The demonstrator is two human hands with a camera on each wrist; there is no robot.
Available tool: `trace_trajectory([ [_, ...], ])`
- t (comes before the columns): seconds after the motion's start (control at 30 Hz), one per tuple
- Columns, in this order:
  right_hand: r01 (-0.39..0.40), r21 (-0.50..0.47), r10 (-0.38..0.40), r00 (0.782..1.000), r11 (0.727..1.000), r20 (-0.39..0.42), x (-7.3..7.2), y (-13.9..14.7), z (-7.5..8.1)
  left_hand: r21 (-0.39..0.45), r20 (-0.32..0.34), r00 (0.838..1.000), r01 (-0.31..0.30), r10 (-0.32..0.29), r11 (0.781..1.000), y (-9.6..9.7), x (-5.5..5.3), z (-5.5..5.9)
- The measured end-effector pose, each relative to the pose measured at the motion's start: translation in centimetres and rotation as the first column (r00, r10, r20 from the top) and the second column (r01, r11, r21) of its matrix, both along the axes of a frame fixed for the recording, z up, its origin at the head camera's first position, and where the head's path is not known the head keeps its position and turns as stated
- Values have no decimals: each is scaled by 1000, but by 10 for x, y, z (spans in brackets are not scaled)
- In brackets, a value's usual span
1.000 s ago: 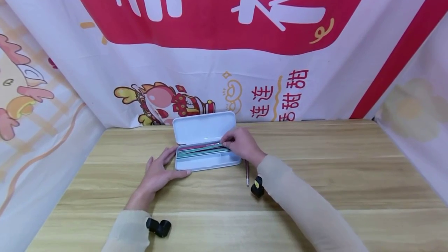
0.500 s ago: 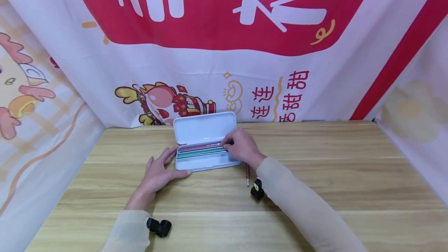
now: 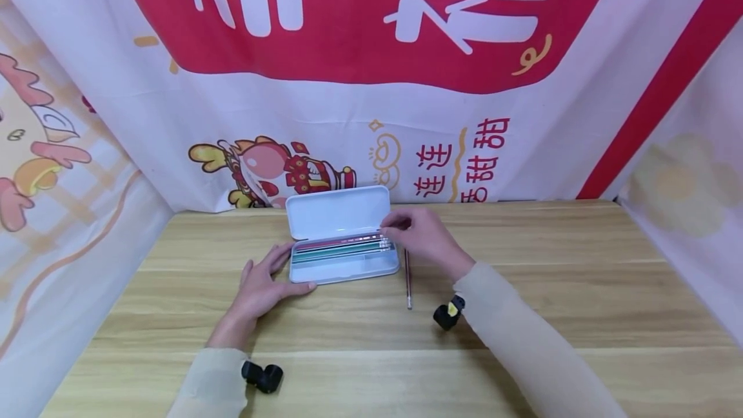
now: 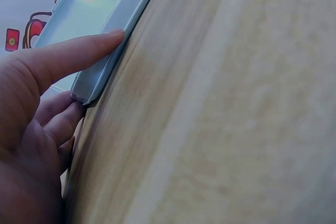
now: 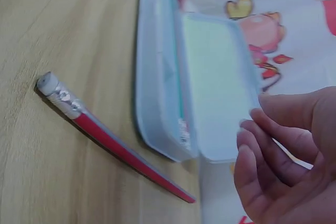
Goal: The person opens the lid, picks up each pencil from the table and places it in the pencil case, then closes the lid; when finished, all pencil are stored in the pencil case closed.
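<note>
A pale blue pencil case (image 3: 348, 274) stands on the table, its lid (image 3: 339, 213) raised towards the backdrop. Several pencils (image 3: 336, 250), green, dark and reddish, lie side by side inside, eraser ends to the right. My left hand (image 3: 262, 289) holds the case's left end, thumb on the front rim and fingers at the end wall; in the left wrist view the fingers touch its corner. My right hand (image 3: 426, 237) hovers just off the right end, fingers loosely bent with nothing between them. A red pencil (image 5: 123, 148) lies on the table beside that end, eraser towards me.
The wooden table (image 3: 551, 289) reaches to a white and red printed cloth (image 3: 348, 102) hanging right behind the case. Similar cloth hangs at both sides. Small black cameras (image 3: 449, 313) sit on both wrists.
The pencil that lay aslant in the case now lies flat beside the others. My right hand has let go and moved right, uncovering the eraser ends. My left hand stays put.
</note>
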State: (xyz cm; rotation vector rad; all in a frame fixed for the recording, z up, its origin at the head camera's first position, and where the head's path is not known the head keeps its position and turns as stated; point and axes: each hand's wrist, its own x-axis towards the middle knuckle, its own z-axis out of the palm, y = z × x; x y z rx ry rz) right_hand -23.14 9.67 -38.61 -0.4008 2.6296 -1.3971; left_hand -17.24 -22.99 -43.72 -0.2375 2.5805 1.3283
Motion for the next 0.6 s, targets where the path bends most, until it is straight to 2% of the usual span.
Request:
trace_trajectory([
  [0.2, 34, -44, -31, 998, 998, 53, 14, 19, 8, 4, -6, 1000, 4, -4, 1000, 0, 1, 0],
  [0.33, 71, -117, -57, 991, 991, 119, 24, 31, 8, -3, -11, 1000, 9, -9, 1000, 0, 1, 0],
  [0.6, 129, -184, -88, 972, 974, 218, 39, 50, -5, 2, -7, 1000, 12, -12, 1000, 0, 0, 0],
])
